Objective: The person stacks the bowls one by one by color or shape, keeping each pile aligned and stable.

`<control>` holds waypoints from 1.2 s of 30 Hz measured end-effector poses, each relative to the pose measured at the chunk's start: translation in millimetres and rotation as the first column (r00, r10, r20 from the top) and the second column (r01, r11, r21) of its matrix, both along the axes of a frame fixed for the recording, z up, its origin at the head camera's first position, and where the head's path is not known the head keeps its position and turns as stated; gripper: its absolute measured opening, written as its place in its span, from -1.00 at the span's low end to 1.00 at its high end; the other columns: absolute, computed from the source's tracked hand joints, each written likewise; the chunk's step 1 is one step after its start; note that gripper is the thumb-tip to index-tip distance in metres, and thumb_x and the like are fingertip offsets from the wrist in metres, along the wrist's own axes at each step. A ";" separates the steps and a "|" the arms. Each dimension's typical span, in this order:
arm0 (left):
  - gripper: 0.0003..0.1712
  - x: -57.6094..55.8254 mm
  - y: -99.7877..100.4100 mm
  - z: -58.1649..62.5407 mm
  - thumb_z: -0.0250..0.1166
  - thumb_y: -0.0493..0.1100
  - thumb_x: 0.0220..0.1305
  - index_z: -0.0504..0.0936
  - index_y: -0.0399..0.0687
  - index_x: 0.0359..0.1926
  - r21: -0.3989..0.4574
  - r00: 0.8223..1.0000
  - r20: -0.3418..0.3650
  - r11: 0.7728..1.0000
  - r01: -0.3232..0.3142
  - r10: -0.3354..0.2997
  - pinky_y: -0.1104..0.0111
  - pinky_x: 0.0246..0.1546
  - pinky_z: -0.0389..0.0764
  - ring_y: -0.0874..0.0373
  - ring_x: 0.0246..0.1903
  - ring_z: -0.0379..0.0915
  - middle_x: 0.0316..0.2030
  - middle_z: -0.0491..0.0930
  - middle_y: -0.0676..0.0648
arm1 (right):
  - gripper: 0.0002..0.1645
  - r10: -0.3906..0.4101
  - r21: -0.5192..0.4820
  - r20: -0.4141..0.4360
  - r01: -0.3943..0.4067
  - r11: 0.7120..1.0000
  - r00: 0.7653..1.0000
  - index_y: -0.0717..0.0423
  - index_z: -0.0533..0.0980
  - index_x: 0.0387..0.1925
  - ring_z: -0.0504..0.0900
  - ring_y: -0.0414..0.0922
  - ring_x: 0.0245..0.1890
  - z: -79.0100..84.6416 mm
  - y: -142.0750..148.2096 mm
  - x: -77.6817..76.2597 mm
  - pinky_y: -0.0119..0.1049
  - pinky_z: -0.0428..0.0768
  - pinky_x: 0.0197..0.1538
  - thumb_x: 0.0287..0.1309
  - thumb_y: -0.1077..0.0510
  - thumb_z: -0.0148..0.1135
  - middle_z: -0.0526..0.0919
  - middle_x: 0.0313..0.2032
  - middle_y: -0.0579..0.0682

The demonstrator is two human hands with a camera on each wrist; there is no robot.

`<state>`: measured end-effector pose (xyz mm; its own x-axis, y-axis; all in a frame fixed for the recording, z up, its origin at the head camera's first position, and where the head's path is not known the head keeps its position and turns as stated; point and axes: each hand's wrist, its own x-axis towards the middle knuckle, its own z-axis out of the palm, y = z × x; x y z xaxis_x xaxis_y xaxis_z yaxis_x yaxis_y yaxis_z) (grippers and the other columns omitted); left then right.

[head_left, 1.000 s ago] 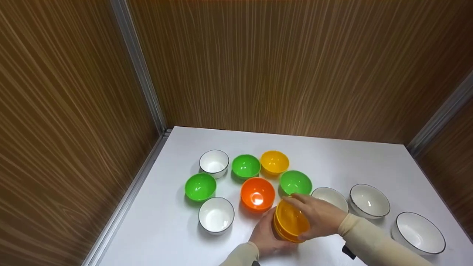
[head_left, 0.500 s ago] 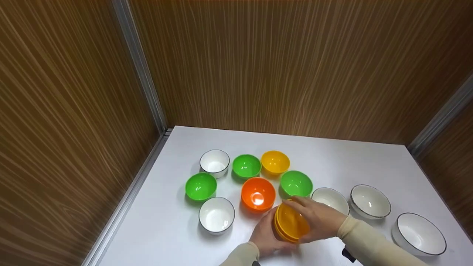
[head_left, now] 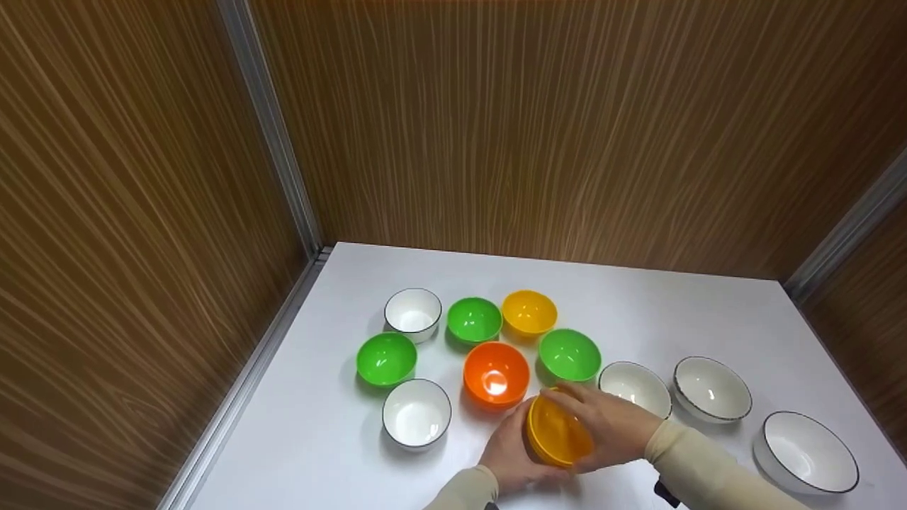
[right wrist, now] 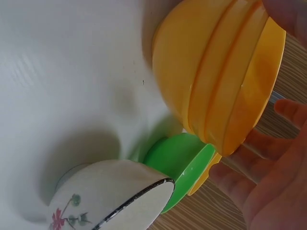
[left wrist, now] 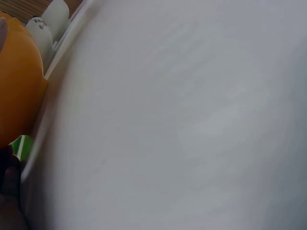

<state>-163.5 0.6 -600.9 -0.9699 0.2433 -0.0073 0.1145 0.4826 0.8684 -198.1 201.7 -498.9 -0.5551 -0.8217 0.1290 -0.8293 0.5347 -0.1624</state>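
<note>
Several yellow bowls (head_left: 560, 433) are nested in a stack at the front of the table, mouths up and tipped slightly. My left hand (head_left: 509, 453) holds the stack from its left side, fingers partly hidden behind it. Across the mouth of the top bowl, my right hand (head_left: 615, 426) grips the rim, thumb in front and fingers at the back. Three rims set close together show on the stack (right wrist: 216, 76) in the right wrist view, with fingertips of the right hand (right wrist: 276, 177) at the uppermost rim. The left wrist view catches only a yellow bowl's side (left wrist: 19, 86).
Behind the stack sit an orange bowl (head_left: 496, 375), green bowls (head_left: 569, 354) and a single yellow bowl (head_left: 529, 312). Dark-rimmed white bowls stand left (head_left: 417, 413) and right (head_left: 806, 453) on the white table (head_left: 297, 432). Wood-grain panels wall the back and left.
The top yellow bowl has sunk lower into the stack, its rim now nearer the ones beneath. My right hand has come down slightly with it; the left hand stays in place.
</note>
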 end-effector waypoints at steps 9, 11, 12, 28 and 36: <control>0.37 0.7 -0.2 -1.2 0.52 0.46 -0.50 0.06 0.45 0.43 0.001 1.000 0.002 1.000 0.008 -0.008 0.15 0.32 0.27 0.27 0.25 0.24 0.30 0.26 0.26 | 0.36 0.010 0.017 -0.030 -0.009 1.000 1.000 0.00 0.22 0.40 0.53 0.07 0.04 -2.7 -1.6 1.6 0.00 0.60 0.03 -0.50 -0.35 0.59 0.33 0.23 0.20; 0.36 0.7 -0.2 -1.7 0.52 0.45 -0.49 0.07 0.43 0.42 0.009 1.000 -0.005 1.000 0.011 -0.011 0.16 0.32 0.27 0.27 0.24 0.24 0.30 0.27 0.26 | 0.33 0.016 0.015 -0.029 -0.016 1.000 0.999 0.01 0.23 0.39 0.54 0.05 0.01 -2.6 -2.0 1.5 -0.02 0.62 0.00 -0.48 -0.31 0.59 0.35 0.21 0.18; 0.35 0.6 -0.3 -2.1 0.53 0.45 -0.48 0.08 0.42 0.42 0.012 1.000 -0.013 1.000 0.013 -0.012 0.17 0.32 0.27 0.27 0.24 0.24 0.29 0.28 0.25 | 0.32 0.020 0.011 -0.024 -0.020 1.000 1.000 0.03 0.24 0.39 0.54 0.04 0.00 -2.5 -2.2 1.6 -0.02 0.63 -0.01 -0.48 -0.29 0.60 0.35 0.20 0.18; 0.36 -0.4 -1.2 -2.1 0.51 0.47 -0.47 0.08 0.39 0.43 0.000 0.999 -0.044 1.000 0.017 -0.017 0.18 0.32 0.27 0.28 0.24 0.24 0.29 0.29 0.24 | 0.36 -0.028 0.069 0.071 0.023 0.997 0.997 -0.04 0.17 0.43 0.47 0.17 0.14 5.7 -3.3 -0.2 0.11 0.54 0.09 -0.46 -0.35 0.57 0.28 0.30 0.24; 0.32 -1.3 -0.9 -2.6 0.56 0.41 -0.50 0.10 0.47 0.39 0.046 0.999 -0.034 0.999 0.025 -0.023 0.18 0.33 0.25 0.32 0.23 0.24 0.26 0.28 0.33 | -0.02 -0.275 0.027 0.239 0.276 0.961 0.931 0.02 0.22 0.41 0.47 0.21 0.15 31.3 -4.6 -25.8 0.19 0.47 0.13 0.06 -0.32 0.28 0.40 0.25 0.24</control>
<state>-164.8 -0.3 -603.5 -0.9634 0.2655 0.0372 0.1550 0.4382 0.8854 -223.9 197.1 -467.6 -0.7747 -0.6316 -0.0298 -0.5861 0.7350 -0.3410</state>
